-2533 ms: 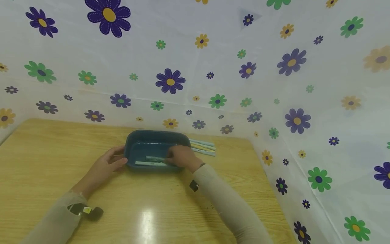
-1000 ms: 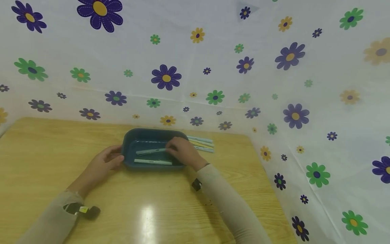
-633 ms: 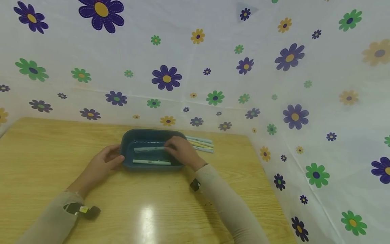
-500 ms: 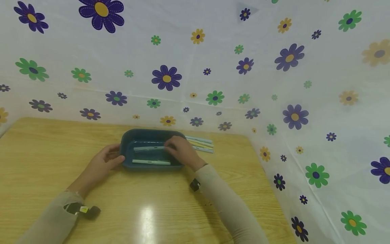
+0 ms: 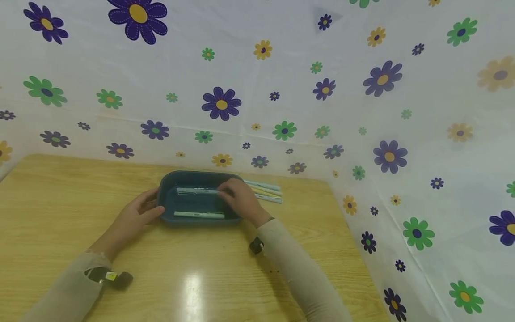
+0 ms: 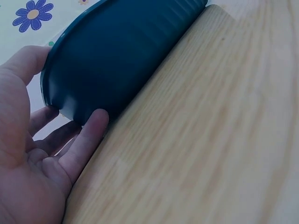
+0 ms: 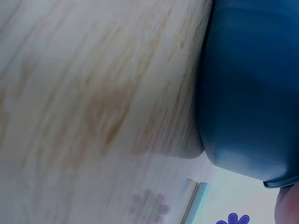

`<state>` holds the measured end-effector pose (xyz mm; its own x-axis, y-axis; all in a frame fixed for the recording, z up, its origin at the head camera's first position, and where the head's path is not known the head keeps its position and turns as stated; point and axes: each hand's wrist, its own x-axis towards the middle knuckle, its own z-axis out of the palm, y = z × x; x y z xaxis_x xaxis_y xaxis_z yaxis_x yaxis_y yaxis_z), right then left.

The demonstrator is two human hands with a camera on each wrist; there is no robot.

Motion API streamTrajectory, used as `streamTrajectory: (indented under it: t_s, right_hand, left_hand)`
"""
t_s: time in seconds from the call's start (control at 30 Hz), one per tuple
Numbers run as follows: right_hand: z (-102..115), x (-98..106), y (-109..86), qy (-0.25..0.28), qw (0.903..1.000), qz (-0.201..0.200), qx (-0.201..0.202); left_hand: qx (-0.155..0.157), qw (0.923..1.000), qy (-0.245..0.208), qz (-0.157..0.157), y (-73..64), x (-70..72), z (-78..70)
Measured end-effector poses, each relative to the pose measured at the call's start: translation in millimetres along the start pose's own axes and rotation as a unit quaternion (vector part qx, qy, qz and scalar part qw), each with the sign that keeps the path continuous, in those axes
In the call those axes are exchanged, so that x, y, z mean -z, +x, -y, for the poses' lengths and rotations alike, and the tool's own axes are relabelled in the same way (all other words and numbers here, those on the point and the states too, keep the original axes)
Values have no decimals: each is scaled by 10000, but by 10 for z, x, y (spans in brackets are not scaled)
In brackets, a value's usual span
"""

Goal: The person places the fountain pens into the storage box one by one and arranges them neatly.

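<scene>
A dark blue plastic basin [image 5: 173,214] stands at the back of the table. My left hand [image 5: 138,214] holds its left end, and in the left wrist view the bent fingers [image 6: 88,140] touch its outer wall [image 6: 117,51]. Inside the basin my right hand [image 5: 241,201] pinches the right end of a pale blue clip pen [image 5: 193,191], lying nearly level toward the back wall. Along the front wall lies a pale mint clip pen [image 5: 199,215]. The right wrist view shows mostly the basin's outer end [image 7: 252,98]; the fingertips are hidden there.
Right of the basin, several pens lie side by side, among them a yellow pen [image 5: 267,191] and a light blue pen [image 5: 269,198]. A flower-print sheet [image 5: 281,107] rises behind the wooden table [image 5: 161,277] and along its right side.
My right hand has separated the pale blue pen from the mint one, straightened it and shifted it toward the back wall. The left hand stays at the basin's left end.
</scene>
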<state>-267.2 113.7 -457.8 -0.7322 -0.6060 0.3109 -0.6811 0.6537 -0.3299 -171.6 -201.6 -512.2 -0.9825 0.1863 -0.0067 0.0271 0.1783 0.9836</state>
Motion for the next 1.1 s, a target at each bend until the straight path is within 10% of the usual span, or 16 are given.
streamTrajectory:
  t_s: [1.1]
  right_hand:
    - [-83, 19, -8, 796, 9940, -756, 35]
  left_hand:
    - [-44, 9997, -229, -24, 29, 36, 65]
